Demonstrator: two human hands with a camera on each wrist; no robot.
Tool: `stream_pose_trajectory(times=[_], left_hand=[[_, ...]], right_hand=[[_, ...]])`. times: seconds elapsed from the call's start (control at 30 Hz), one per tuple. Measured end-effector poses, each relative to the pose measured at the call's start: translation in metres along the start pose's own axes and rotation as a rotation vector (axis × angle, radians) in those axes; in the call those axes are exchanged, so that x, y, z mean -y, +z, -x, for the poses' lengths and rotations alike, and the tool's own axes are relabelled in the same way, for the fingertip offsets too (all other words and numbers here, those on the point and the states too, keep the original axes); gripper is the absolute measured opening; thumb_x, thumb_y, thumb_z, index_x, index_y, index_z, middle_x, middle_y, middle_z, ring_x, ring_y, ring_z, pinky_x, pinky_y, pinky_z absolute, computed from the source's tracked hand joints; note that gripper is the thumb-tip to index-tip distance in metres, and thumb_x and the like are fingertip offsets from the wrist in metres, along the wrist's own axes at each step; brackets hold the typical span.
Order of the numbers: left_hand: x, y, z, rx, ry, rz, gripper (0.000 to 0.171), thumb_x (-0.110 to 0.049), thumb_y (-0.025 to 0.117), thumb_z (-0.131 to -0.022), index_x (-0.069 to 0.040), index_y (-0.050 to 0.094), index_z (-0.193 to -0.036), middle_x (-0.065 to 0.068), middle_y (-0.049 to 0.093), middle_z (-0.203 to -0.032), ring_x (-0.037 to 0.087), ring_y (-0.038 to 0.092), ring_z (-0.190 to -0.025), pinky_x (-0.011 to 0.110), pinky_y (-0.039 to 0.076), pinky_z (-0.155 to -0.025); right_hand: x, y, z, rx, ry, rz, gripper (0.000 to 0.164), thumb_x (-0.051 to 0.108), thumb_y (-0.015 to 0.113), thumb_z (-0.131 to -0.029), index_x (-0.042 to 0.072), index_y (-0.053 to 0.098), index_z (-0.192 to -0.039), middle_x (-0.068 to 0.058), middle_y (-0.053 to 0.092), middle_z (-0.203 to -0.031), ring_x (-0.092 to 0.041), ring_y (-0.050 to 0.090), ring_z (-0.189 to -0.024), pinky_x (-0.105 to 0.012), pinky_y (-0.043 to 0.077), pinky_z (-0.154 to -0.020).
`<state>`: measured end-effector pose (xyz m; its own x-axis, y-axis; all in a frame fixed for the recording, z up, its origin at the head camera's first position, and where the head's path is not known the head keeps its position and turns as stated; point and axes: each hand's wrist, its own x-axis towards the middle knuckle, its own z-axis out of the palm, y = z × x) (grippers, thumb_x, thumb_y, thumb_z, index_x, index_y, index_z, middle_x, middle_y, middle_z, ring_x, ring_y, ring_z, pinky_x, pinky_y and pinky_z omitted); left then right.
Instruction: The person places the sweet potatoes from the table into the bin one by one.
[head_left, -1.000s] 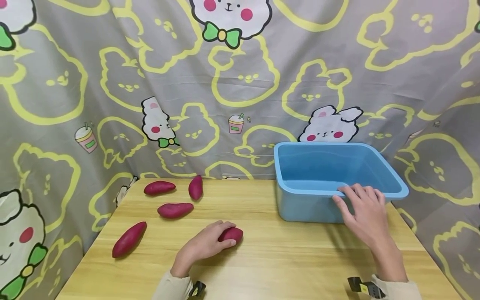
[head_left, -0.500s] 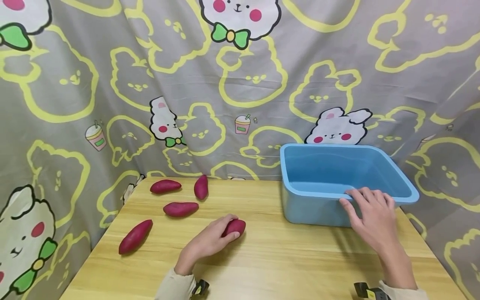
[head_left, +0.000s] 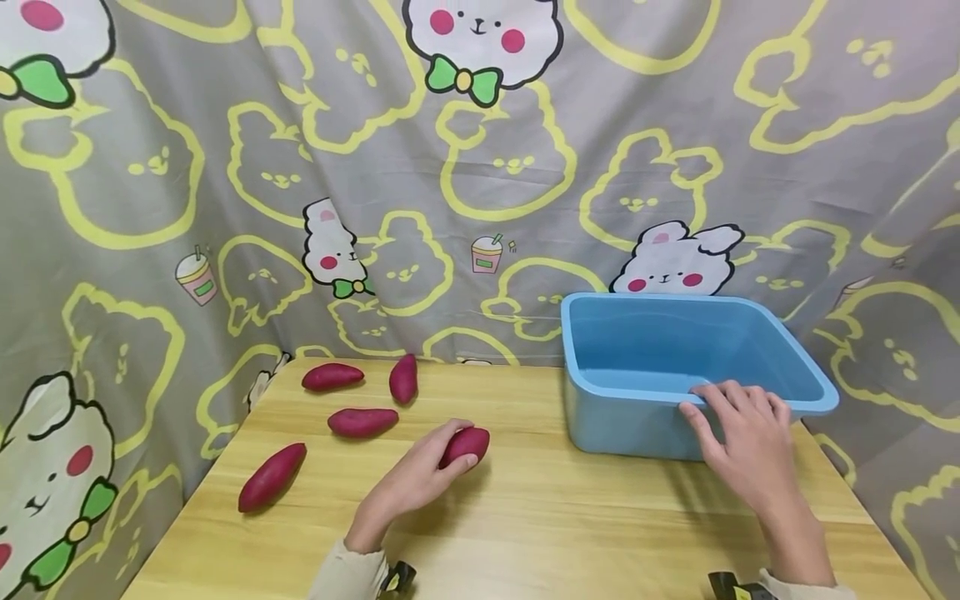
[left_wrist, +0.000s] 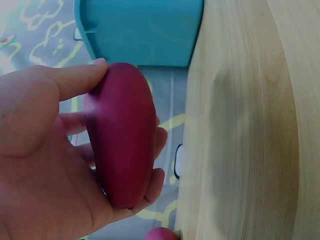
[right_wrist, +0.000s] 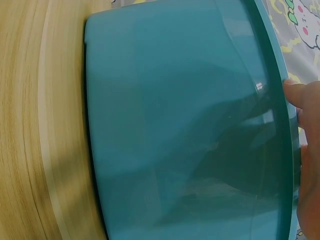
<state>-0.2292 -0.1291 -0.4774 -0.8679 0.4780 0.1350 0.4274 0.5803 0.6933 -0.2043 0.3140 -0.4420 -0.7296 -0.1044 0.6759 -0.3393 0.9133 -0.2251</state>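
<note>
The held sweet potato [head_left: 468, 448] is to the left of the blue tub [head_left: 626, 427], apparently raised off the desk [head_left: 562, 533], since its shadow falls apart from it. The left hand [head_left: 416, 479] grasps it lengthwise, thumb on one flank and fingers wrapped round the other, presumably because a smooth, rounded body could slip from a looser hold. At the tub's near rim, the right hand [head_left: 750, 446] grips with fingers hooked over and thumb outside, a hold that probably keeps the tub from shifting. Farther left of the tub, four loose sweet potatoes [head_left: 363, 422] lie spaced apart, which likely makes each easy to pick singly. Behind the tub hangs a patterned cloth [head_left: 517, 179].
</note>
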Motion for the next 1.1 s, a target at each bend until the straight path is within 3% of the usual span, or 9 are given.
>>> stream_pose_trajectory(times=[0.27, 0.53, 0.8, 0.93, 1.1], left_hand=[[-0.005, -0.002, 0.003, -0.077, 0.002, 0.027, 0.049, -0.035, 0.061, -0.104, -0.011, 0.051, -0.145, 0.007, 0.062, -0.124, 0.019, 0.060, -0.100, 0.040, 0.052, -0.083], [-0.011, -0.004, 0.001, -0.154, -0.023, 0.048, 0.048, -0.039, 0.055, -0.107, -0.017, 0.049, -0.149, 0.007, 0.059, -0.138, 0.023, 0.060, -0.114, 0.048, 0.050, -0.096], [-0.015, -0.009, 0.000, -0.226, -0.029, 0.076, 0.050, -0.038, 0.052, -0.108, -0.014, 0.048, -0.152, 0.008, 0.057, -0.141, 0.025, 0.057, -0.123, 0.051, 0.046, -0.103], [-0.014, -0.012, -0.003, -0.255, -0.007, 0.098, 0.049, -0.036, 0.053, -0.108, -0.014, 0.048, -0.152, 0.009, 0.057, -0.144, 0.025, 0.057, -0.125, 0.050, 0.047, -0.104], [-0.017, -0.014, -0.007, -0.271, 0.020, 0.095, 0.055, -0.030, 0.063, -0.103, -0.015, 0.046, -0.153, 0.012, 0.058, -0.140, 0.025, 0.061, -0.114, 0.047, 0.053, -0.092]], right_hand=[[0.000, 0.000, 0.002, 0.002, 0.007, -0.003, 0.028, 0.033, 0.067, -0.098, 0.009, 0.069, -0.114, -0.017, 0.064, -0.106, -0.043, 0.049, -0.104, -0.070, 0.025, -0.098], [0.000, -0.001, 0.003, -0.002, 0.009, -0.002, 0.028, 0.032, 0.068, -0.098, 0.009, 0.068, -0.113, -0.017, 0.065, -0.107, -0.043, 0.049, -0.105, -0.070, 0.025, -0.098], [0.000, 0.001, 0.002, -0.015, -0.005, -0.010, 0.027, 0.033, 0.069, -0.097, 0.010, 0.069, -0.111, -0.016, 0.065, -0.106, -0.043, 0.050, -0.103, -0.070, 0.026, -0.097], [0.000, 0.002, 0.002, -0.010, 0.000, -0.009, 0.026, 0.032, 0.069, -0.097, 0.011, 0.069, -0.111, -0.016, 0.065, -0.106, -0.043, 0.050, -0.103, -0.070, 0.025, -0.097], [0.001, 0.000, 0.003, -0.009, 0.007, -0.010, 0.025, 0.031, 0.069, -0.096, 0.011, 0.069, -0.111, -0.016, 0.065, -0.106, -0.042, 0.050, -0.104, -0.070, 0.025, -0.098]])
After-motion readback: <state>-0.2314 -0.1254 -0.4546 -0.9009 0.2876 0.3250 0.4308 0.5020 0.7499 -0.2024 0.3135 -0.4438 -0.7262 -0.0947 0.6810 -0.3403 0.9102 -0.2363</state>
